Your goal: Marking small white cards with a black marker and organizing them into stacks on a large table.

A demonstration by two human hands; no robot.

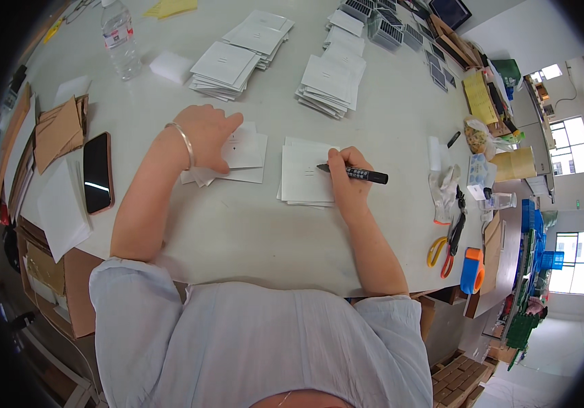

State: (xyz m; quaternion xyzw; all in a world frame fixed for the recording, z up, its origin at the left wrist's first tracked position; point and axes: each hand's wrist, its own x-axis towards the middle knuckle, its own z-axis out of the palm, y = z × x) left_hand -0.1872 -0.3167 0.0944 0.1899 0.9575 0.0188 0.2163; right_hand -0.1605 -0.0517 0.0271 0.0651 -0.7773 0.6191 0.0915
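A black marker (pixel 369 175) is gripped in my right hand (pixel 352 194). Its tip is at the face of the top white card on a small stack (pixel 300 178) in front of me, which carries small dark marks. My left hand (pixel 205 136), with a bangle at the wrist, lies over a looser pile of white cards (pixel 251 160) to the left. Its thumb and index finger are spread apart at the pile's edge; the other fingers are partly hidden. The lower cards of that pile fan out unevenly.
Farther back stand taller stacks of white cards (pixel 227 64) (pixel 329 78). A water bottle (pixel 121 44) and a phone (pixel 98 173) are on the left. Pliers (pixel 456 228), scissors (pixel 436 250), a glove (pixel 443 190) and an orange-and-blue tape dispenser (pixel 472 270) lie along the right.
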